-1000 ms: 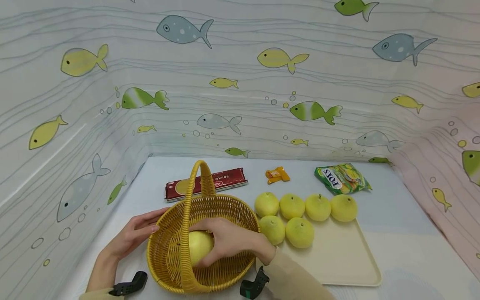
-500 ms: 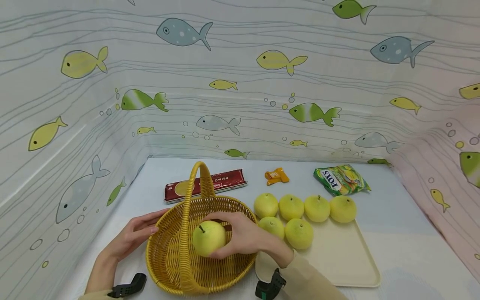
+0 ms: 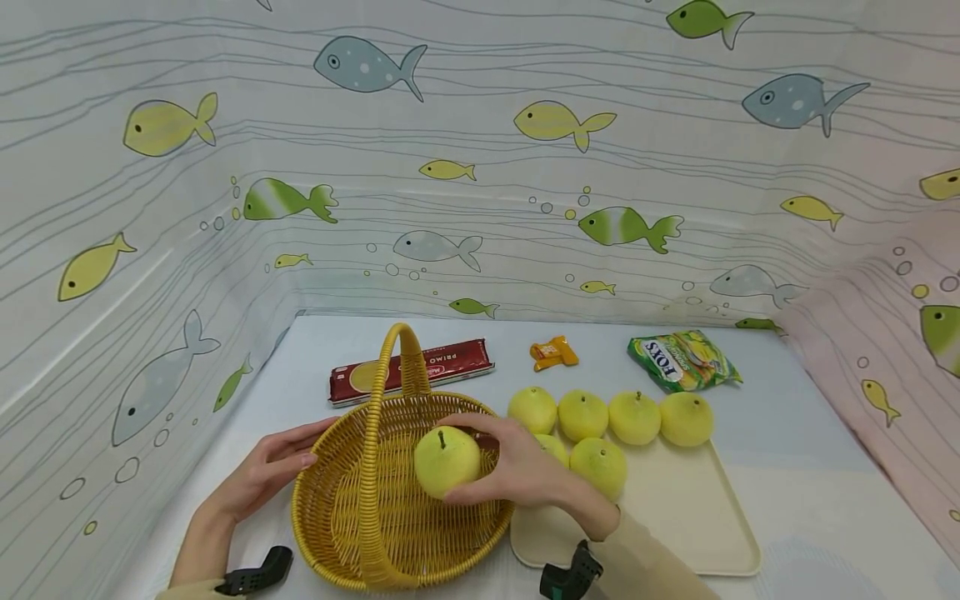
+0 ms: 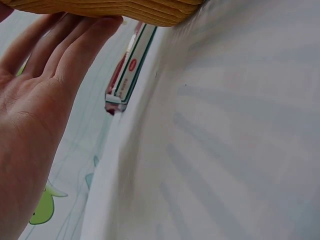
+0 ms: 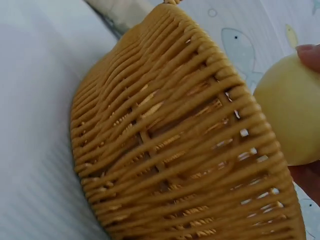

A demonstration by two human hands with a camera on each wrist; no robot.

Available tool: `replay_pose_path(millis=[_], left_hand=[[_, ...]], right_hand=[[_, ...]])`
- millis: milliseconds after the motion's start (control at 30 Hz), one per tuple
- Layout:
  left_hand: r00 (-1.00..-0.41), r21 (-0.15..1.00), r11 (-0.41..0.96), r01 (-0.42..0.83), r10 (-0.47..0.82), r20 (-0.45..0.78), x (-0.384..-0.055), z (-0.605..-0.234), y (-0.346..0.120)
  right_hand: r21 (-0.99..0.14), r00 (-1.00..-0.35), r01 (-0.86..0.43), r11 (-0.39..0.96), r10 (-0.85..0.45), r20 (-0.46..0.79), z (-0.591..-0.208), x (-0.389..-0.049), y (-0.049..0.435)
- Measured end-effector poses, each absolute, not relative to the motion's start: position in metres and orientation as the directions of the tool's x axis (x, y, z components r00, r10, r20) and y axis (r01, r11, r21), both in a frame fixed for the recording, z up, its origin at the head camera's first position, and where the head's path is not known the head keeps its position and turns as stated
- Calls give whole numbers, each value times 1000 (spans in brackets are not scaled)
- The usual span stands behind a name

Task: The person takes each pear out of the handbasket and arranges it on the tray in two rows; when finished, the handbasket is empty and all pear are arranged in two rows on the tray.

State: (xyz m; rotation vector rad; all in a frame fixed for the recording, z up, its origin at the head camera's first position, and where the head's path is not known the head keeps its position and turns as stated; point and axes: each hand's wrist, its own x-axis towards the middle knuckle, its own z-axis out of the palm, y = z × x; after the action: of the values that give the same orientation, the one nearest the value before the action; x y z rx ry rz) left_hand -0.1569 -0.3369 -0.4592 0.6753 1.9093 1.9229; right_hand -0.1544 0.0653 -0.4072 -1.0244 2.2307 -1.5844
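My right hand holds a round yellow-green pear, thumb on the near side and fingers behind, over the right part of a woven yellow basket. In the right wrist view the pear shows past the basket rim. With fingers fairly straight, my left hand touches the basket's left side; the left wrist view shows its fingertips against the basket's weave. No other fruit shows inside the basket. Several similar pears sit on a cream tray right of the basket, one partly hidden by my right hand.
A red biscuit pack lies behind the basket, whose tall handle arches over it. Farther back are small orange wrapped sweets and a green FOX'S bag. Fish-patterned walls enclose the table.
My right hand has lifted the pear from the basket's bottom and carried it rightward toward the rim. The left hand stays at the basket's side.
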Motion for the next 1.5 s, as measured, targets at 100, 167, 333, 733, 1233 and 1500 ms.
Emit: replay_pose_path(millis=[100, 167, 333, 733, 1233, 1500], left_hand=[[-834, 997, -24, 77, 546, 77, -157, -460, -338], [-835, 997, -23, 77, 545, 77, -157, -460, -338], [-828, 996, -34, 79, 554, 85, -157, -461, -340], [-837, 997, -11, 74, 543, 69, -157, -461, -340], [-819, 996, -38, 85, 566, 92, -158, -460, -338], [-831, 997, -27, 79, 551, 81, -158, -461, -338]], right_hand=[[-892, -747, -409, 193, -632, 206, -405, -154, 74], [-890, -754, -413, 194, -621, 215, -405, -154, 79], [-893, -773, -408, 188, -592, 228, -405, -155, 92], [-889, -817, -401, 222, -525, 238, -402, -153, 131], [-879, -858, -413, 237, -425, 288, -406, -153, 174], [-877, -885, -389, 282, -380, 270, -407, -151, 198]])
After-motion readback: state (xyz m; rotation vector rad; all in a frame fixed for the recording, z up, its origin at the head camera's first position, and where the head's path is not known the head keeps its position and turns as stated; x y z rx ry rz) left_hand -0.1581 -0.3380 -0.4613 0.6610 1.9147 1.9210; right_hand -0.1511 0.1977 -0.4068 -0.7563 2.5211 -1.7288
